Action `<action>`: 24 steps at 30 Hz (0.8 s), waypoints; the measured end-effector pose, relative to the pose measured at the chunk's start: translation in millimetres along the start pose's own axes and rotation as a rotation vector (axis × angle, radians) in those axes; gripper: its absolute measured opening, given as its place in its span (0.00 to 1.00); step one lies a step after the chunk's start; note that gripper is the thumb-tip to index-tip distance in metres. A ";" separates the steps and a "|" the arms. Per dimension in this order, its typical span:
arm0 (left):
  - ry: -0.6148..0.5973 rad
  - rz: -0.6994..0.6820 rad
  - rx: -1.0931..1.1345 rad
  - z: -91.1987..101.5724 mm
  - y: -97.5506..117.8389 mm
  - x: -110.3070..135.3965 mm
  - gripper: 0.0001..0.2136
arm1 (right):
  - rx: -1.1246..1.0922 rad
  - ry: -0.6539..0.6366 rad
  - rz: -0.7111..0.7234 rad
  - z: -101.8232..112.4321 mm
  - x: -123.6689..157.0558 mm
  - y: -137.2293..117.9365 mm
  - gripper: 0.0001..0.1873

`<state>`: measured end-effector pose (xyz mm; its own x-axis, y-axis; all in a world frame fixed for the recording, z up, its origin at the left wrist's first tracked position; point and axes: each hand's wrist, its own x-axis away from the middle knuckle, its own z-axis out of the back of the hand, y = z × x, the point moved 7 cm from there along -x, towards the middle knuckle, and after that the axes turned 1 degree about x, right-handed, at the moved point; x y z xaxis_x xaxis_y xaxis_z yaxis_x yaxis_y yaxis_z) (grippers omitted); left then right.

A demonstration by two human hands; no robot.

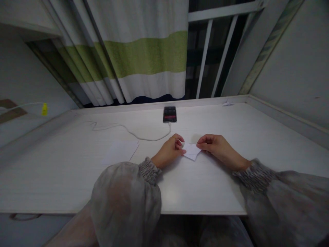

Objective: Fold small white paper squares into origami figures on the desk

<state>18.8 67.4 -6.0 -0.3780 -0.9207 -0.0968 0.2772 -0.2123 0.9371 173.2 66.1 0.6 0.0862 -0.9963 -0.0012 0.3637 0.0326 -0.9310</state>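
Between my two hands is a small folded piece of white paper (191, 151), its lower corner pointing toward me. My left hand (172, 148) pinches its left edge, thumb on top and the other fingers curled. At the opposite edge, my right hand (217, 148) grips the paper between thumb and fingertips. The paper is just above or on the white desk (203, 192); I cannot tell which. Left of my left hand lies a flat stack or sheet of white paper (120, 152).
A phone (170, 114) with a blurred screen lies near the back edge, joined to a white cable (133, 136) running left. A small folded white paper piece (227, 103) sits at the back right. Behind the desk hang curtains (146, 55) beside a barred window (213, 51).
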 end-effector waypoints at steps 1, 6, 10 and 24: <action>-0.001 -0.034 -0.090 -0.7 3.5 1.1 0.11 | 0.062 0.005 0.036 -0.2 -0.7 -0.6 0.07; -0.003 -0.180 -0.429 -6.8 16.7 7.1 0.07 | 0.273 -0.010 0.161 -3.2 0.1 -3.1 0.05; -0.055 -0.265 -0.617 -12.9 21.8 8.7 0.07 | 0.468 -0.033 0.294 -7.5 5.6 -9.2 0.08; -0.229 -0.489 -1.036 -35.8 42.0 19.7 0.12 | 1.021 -0.152 0.762 -21.9 29.7 -20.0 0.18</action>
<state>54.6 28.6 19.4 -0.7652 -0.6086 -0.2100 0.6060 -0.7910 0.0843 148.2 34.2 11.2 0.6652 -0.6824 -0.3031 0.7131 0.7009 -0.0129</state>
